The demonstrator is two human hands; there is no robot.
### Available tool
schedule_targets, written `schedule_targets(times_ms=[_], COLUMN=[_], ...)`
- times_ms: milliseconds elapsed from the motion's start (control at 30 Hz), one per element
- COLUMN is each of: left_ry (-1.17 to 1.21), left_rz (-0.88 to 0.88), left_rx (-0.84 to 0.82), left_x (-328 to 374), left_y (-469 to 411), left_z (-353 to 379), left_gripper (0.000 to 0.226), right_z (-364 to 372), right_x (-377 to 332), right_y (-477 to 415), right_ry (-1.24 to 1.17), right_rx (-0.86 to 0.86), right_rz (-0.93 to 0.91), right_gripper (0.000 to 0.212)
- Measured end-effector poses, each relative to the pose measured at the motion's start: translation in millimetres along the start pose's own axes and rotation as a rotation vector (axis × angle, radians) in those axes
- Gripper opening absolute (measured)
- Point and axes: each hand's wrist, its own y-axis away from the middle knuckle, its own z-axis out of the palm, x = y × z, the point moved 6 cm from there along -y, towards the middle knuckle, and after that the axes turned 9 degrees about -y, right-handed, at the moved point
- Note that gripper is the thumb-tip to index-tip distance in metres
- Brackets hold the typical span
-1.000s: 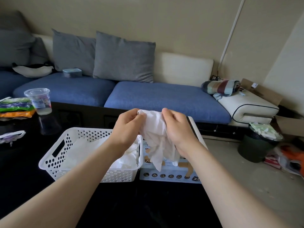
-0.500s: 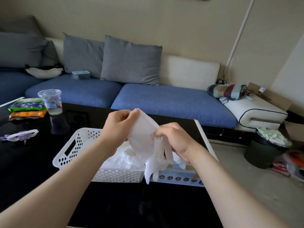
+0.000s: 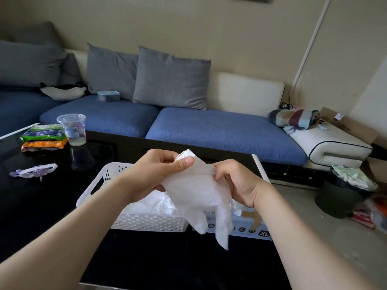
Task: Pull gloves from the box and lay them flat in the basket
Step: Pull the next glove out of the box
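Glove (image 3: 196, 191) between hands (image 3: 155, 174) (image 3: 236, 183) (cuff up)

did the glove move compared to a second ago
Yes. The glove has shifted left: a second ago it hung wholly in front of the box; now its left part overlaps the right end of the basket.
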Motion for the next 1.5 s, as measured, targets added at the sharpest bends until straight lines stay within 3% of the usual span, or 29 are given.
schedule_targets(times_ms=[67, 133, 200, 433, 700, 967, 1300, 1500], left_ry=[-0.082, -0.19, -0.293, -0.795, -0.974, -1.176, -1.315, -1.515], left_rz=[-0.002, -0.028, -0.052, -0.095, -0.142, -0.247, -0.386, -0.454], left_rx=[0.03, 0.094, 0.159, 0.362, 0.419, 0.395, 0.357, 0.369], left_x=[-1, -9, -18, -38, -51, -67, -83, -79], left_y=[-1, -6, -11, -21, -15, 2, 15, 13], left_z=[2, 0, -5, -29, -57, -89, -117, -118], left_gripper=[0.03, 0.041, 0.053, 0.051, 0.049, 0.042, 0.032, 0.031], right_z=[-5, -15, -22, -20, 3, 33, 75, 80], right_x=[4, 6, 5, -2, 3, 4, 12, 19], right_y=[1, 1, 1, -11, -39, -65, -100, -107], right_ry=[0.134, 0.351, 0.499, 0.721, 0.92, 1.069, 1.26, 1.315], right_rx=[0.103, 0.263, 0.387, 0.484, 0.469, 0.487, 0.351, 0.322], right_rz=[0.048, 0.054, -0.003, -0.221, -0.327, -0.387, -0.432, -0.459], right_gripper=[0.014, 0.026, 0.02, 0.009, 0.009, 0.025, 0.03, 0.019])
